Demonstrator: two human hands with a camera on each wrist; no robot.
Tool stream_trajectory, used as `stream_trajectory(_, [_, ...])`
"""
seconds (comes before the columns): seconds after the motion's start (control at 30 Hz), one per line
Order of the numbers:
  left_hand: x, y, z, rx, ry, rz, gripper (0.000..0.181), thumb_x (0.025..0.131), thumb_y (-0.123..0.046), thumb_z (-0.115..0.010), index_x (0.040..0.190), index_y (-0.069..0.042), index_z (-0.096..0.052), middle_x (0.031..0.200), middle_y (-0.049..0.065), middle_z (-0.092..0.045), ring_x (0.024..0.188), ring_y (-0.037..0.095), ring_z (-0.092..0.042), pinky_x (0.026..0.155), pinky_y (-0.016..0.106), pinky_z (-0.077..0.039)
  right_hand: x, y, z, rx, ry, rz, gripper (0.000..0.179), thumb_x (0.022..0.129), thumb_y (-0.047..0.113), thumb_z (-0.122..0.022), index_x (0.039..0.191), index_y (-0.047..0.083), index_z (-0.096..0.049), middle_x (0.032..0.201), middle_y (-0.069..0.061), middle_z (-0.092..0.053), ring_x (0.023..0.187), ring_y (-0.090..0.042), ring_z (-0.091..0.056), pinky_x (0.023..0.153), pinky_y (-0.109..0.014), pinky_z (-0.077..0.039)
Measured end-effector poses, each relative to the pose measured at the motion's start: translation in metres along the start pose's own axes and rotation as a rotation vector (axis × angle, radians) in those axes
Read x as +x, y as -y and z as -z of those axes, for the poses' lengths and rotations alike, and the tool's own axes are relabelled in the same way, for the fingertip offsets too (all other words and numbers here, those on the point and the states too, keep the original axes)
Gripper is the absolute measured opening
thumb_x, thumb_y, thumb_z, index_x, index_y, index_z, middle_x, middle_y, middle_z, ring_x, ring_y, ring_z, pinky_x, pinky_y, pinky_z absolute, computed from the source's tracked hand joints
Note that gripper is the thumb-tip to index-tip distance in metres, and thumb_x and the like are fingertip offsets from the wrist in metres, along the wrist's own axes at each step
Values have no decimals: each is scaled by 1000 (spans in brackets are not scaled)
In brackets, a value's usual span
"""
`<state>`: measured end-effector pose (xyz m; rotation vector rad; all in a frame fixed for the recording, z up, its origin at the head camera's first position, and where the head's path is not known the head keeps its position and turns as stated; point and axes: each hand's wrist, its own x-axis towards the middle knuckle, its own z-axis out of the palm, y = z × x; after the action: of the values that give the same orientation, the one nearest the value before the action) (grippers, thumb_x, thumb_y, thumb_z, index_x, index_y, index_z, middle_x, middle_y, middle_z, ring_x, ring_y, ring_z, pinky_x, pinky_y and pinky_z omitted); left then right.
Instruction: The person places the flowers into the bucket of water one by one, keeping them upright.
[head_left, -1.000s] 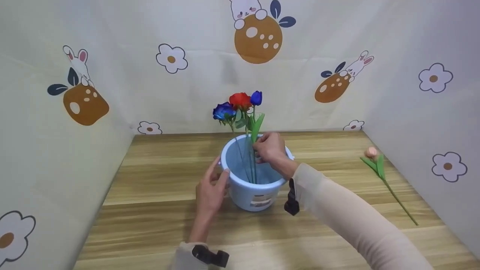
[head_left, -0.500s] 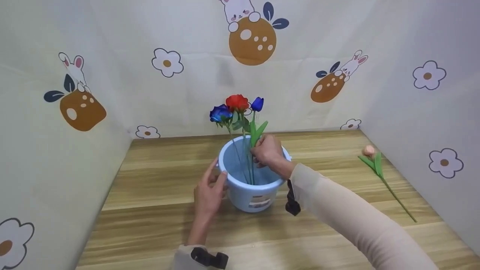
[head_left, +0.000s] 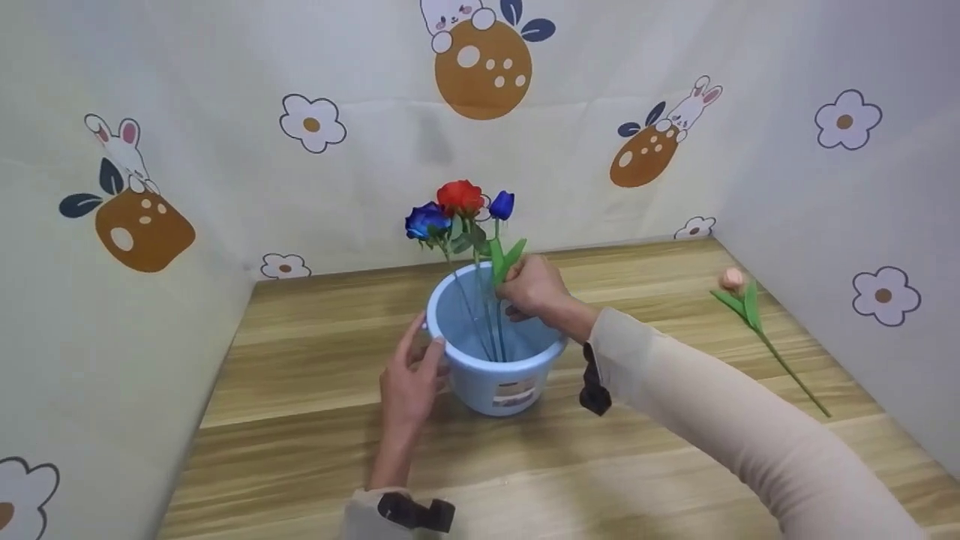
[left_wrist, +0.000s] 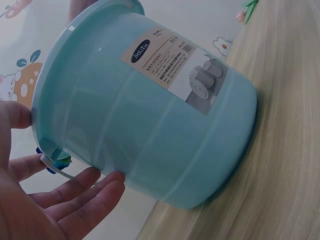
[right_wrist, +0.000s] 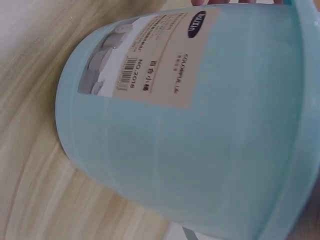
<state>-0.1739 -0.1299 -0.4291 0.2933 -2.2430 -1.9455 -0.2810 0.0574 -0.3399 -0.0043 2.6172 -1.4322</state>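
A light blue bucket [head_left: 469, 390] stands upright on the table, with a blue rose [head_left: 428, 222] and a red rose [head_left: 460, 196] leaning in it. My right hand [head_left: 534, 286] reaches over the rim and pinches a blue tulip [head_left: 502, 205] by its stem, just below the green leaves. The tulip's bloom sits right of the red rose. At the bucket's left side rests my left hand [head_left: 409, 379]. In the left wrist view its thumb [left_wrist: 19, 115] touches the rim while the loosely extended fingers [left_wrist: 95, 200] lie along the wall near the handle. The right wrist view shows mostly bucket wall [right_wrist: 190, 155].
A pale pink tulip [head_left: 732, 278] with green leaves lies on the wood-grain table [head_left: 300, 465] at the right. Cloth walls [head_left: 360, 187] printed with rabbits and flowers enclose the back and both sides. A printed label [head_left: 515, 391] is on the bucket's front.
The blue tulip has come down a little into the bucket, with its bloom now farther from the red rose. The left hand stays at the bucket. The head view has shifted slightly.
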Motion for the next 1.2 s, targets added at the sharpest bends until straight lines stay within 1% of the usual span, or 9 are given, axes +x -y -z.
stream_trajectory(0.1, [1, -1, 2, 9, -11, -13, 56, 106, -40, -59, 160, -32, -47, 142, 18, -66, 104, 30, -75, 91, 44, -65, -3, 7, 12, -14, 56, 13, 20, 93, 5, -72, 75, 8, -64, 84, -9, -71, 59, -16, -72, 63, -34, -66])
stream_trajectory(0.2, [2, -2, 2, 9, -15, -20, 56, 106, -39, -59, 160, -32, -48, 142, 17, -65, 104, 29, -75, 90, 44, -65, -3, 13, 29, -9, 96, 21, 15, 96, 12, -73, 84, 4, -70, 81, -9, -71, 57, -14, -71, 61, -32, -65])
stream_trajectory(0.33, [2, -4, 2, 12, -14, -11, 56, 106, -40, -59, 160, -32, -47, 145, 16, -64, 105, 29, -75, 92, 44, -64, -1, 16, 55, -12, 96, 23, 23, 99, 19, -72, 106, -3, -76, 85, -11, -72, 58, -12, -69, 58, -27, -63])
stream_trajectory(0.43, [2, -4, 1, 18, -15, -6, 56, 106, -40, -58, 160, -32, -47, 146, 15, -63, 106, 29, -75, 92, 44, -64, 2, 15, 79, -3, 73, 16, 27, 99, 20, -72, 112, -3, -75, 84, -9, -71, 59, -12, -67, 58, -25, -62])
stream_trajectory(0.47, [1, -3, 0, 19, -17, -6, 56, 106, -40, -58, 160, -31, -47, 146, 15, -63, 106, 29, -75, 92, 43, -64, 2, 14, 88, 7, 63, 14, 25, 99, 20, -71, 111, -2, -75, 82, -8, -71, 59, -12, -67, 58, -24, -62])
stream_trajectory(0.7, [2, -4, -2, 17, -40, -46, 53, 105, -35, -60, 158, -28, -52, 122, 18, -71, 96, 28, -75, 82, 40, -65, 6, -4, 142, 94, -3, -1, 23, 99, 17, -71, 110, -3, -72, 74, -3, -71, 57, -10, -67, 59, -23, -62])
stream_trajectory(0.8, [2, -5, -2, 21, -34, -41, 54, 105, -36, -60, 158, -29, -51, 126, 16, -71, 97, 27, -75, 82, 39, -65, 6, -14, 161, 132, 1, -24, 20, 100, 17, -71, 108, 0, -73, 74, -2, -73, 58, -10, -69, 61, -24, -63])
stream_trajectory(1.03, [1, -4, -2, 26, -31, -15, 55, 105, -38, -59, 159, -30, -49, 131, 16, -69, 100, 28, -75, 86, 41, -65, 7, -38, 183, 199, 35, -75, 14, 100, 18, -71, 101, 5, -74, 76, -3, -77, 62, -12, -74, 65, -27, -65])
stream_trajectory(1.2, [-1, -2, -3, 25, -24, -15, 56, 106, -38, -59, 160, -29, -48, 132, 17, -69, 102, 29, -75, 88, 42, -65, 7, -55, 189, 217, 35, -113, 20, 101, 20, -71, 109, 3, -70, 79, -4, -77, 64, -13, -76, 67, -29, -65])
